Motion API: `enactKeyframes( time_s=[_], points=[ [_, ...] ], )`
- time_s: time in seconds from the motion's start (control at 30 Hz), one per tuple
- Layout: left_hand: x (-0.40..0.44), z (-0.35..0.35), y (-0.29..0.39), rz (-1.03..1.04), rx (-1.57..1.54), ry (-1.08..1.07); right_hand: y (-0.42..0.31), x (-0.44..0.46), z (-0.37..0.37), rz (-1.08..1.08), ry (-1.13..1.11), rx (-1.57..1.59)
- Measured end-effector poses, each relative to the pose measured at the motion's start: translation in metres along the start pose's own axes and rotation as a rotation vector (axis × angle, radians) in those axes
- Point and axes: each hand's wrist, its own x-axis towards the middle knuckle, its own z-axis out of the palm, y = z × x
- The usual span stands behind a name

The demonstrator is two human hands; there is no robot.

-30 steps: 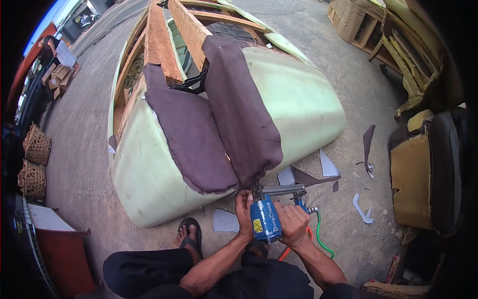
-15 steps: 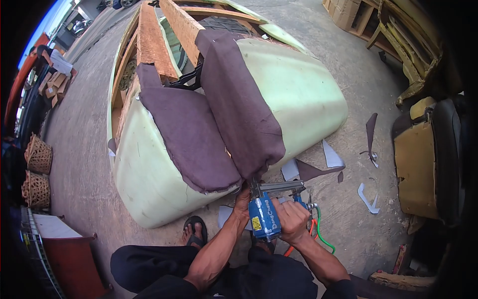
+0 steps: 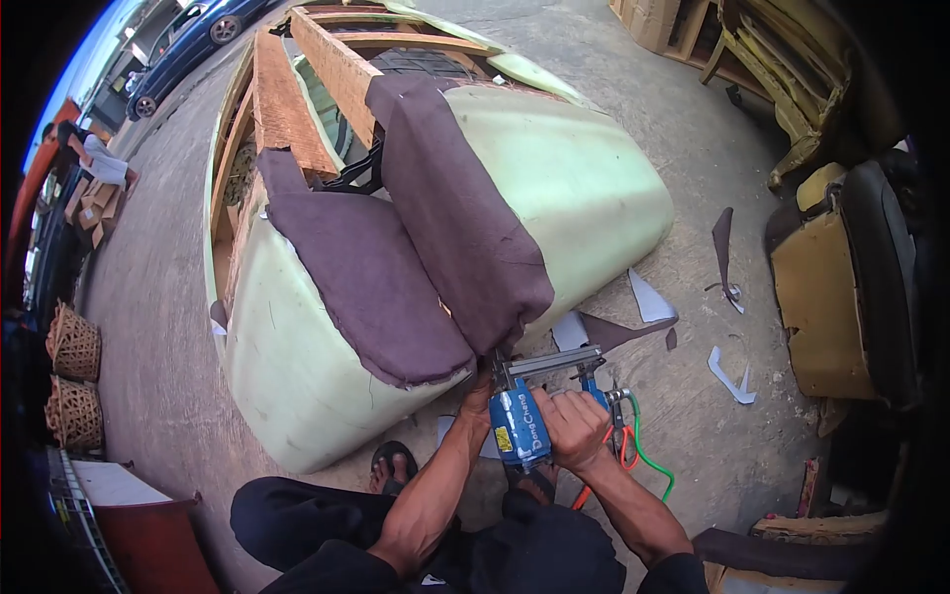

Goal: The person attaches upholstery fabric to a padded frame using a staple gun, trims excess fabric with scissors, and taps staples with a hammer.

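My right hand (image 3: 574, 426) is wrapped round the blue staple gun (image 3: 520, 426), whose nose points at the lower corner of the purple fabric. Green and orange hoses run from its back. My left hand (image 3: 478, 396) is at the lower edge of the padded frame, left of the gun's nose; its fingertips are hidden under the edge. Two pieces of purple fabric (image 3: 366, 282) lie over the pale green foam (image 3: 564, 188) and meet in a seam. Bare wooden beams (image 3: 332, 74) show at the frame's far end.
Fabric scraps (image 3: 730, 376) lie on the concrete to the right, beside a worn seat part (image 3: 816, 307) and an old chair frame (image 3: 792, 89). Woven baskets (image 3: 74, 342) and a red panel (image 3: 148, 540) stand at the left. Farther off are a person (image 3: 99, 158), boxes and a blue car (image 3: 193, 45).
The view has shifted, bringing the blue car into sight. My left hand has slid further under the frame's edge, while the gun stays by the fabric corner.
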Motion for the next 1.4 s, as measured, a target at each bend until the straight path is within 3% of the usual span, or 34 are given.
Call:
enactKeyframes(
  time_s=[0.03, 0.23, 0.5, 1.1, 1.13, 1.2, 1.27, 1.33, 1.37, 1.4],
  points=[
    [0.004, 0.002, 0.003, -0.087, -0.093, -0.094, -0.003, -0.002, -0.001, 0.017, 0.006, 0.015],
    [0.003, -0.004, 0.001, -0.118, -0.078, -0.082, -0.001, -0.01, 0.005, 0.006, -0.01, -0.018],
    [0.001, -0.021, 0.0, -0.035, -0.034, 0.074, 0.002, -0.009, 0.016, -0.009, 0.013, 0.008],
    [-0.003, -0.016, 0.007, -0.09, 0.076, -0.109, 0.004, -0.013, 0.028, -0.038, 0.033, -0.081],
    [-0.008, -0.007, 0.007, -0.067, 0.119, 0.01, 0.004, -0.011, 0.025, -0.035, 0.018, -0.073],
    [-0.01, -0.023, 0.003, -0.104, 0.073, -0.014, 0.0, -0.012, 0.012, -0.036, 0.023, -0.045],
    [-0.007, 0.014, 0.002, -0.062, 0.742, 0.25, 0.011, -0.004, -0.013, -0.008, -0.022, 0.081],
    [-0.006, 0.068, 0.003, -0.24, 2.0, 0.143, 0.03, 0.02, -0.057, 0.016, -0.067, 0.164],
    [-0.027, 0.121, -0.001, -0.249, 2.436, 0.022, 0.042, 0.035, -0.078, 0.017, -0.056, 0.169],
    [-0.042, 0.165, 0.0, -0.145, 2.397, -0.116, 0.054, 0.053, -0.097, 0.022, -0.001, 0.14]
  ],
)
